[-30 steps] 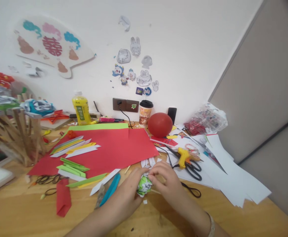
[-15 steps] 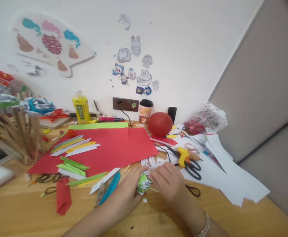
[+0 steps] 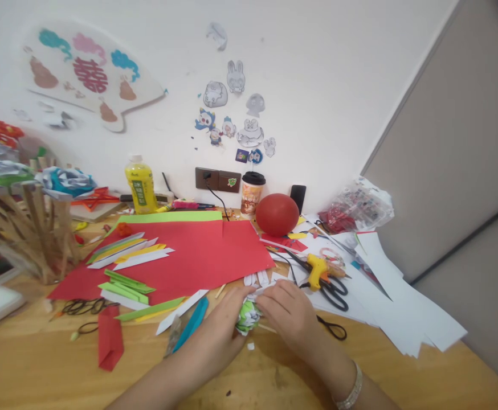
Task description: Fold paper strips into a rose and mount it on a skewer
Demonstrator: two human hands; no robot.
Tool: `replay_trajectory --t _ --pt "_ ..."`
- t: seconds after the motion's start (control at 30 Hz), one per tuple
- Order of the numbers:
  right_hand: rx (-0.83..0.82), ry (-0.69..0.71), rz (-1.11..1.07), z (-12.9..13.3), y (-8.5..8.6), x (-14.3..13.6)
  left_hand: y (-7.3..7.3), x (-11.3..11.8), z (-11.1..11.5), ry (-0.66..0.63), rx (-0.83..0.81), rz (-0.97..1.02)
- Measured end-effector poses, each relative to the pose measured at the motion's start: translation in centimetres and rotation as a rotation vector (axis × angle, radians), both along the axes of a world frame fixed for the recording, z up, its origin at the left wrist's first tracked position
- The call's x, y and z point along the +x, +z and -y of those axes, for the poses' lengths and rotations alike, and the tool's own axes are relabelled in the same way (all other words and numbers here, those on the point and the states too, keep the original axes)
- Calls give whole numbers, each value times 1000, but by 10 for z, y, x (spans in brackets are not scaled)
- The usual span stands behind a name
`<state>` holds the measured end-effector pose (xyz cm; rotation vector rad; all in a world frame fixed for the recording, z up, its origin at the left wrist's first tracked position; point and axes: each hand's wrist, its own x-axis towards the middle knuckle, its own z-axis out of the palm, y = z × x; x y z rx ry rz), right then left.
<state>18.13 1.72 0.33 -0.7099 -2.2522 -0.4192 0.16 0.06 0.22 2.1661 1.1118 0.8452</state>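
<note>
Between my two hands is a green and white paper flower, just above the wooden table. My left hand is closed around its left side, thumb below and fingers above. My right hand pinches a white paper strip at the top right of the flower; the fingers partly hide the strip. Left of my left hand lie a blue folded strip and a white folded strip. A small white paper scrap rests below the flower.
Red paper sheets carry folded strips. A yellow glue gun, black-handled scissors and white paper lie at right. Behind stand a red balloon, a cup and a yellow bottle. Wooden sticks stand at left.
My right hand has shifted very slightly left against the flower. My left hand keeps its grip, and the things on the table stay where they were.
</note>
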Motion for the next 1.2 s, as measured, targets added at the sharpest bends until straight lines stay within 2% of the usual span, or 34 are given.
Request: replay_trajectory --t 0.17,0.43,0.7,0.9,1.2 --pt "-34 45 -44 1 6 -1 -1 0 0 -17 3 21" --pt "16 -74 -82 4 11 -7 -1 1 0 -15 -12 18" --pt "54 -96 -56 5 3 -6 7 2 2 -22 -53 28" --pt "33 -64 -13 2 -1 -2 6 2 2 -13 -44 33" --pt "7 34 -93 5 9 -4 5 0 3 -33 -32 19"
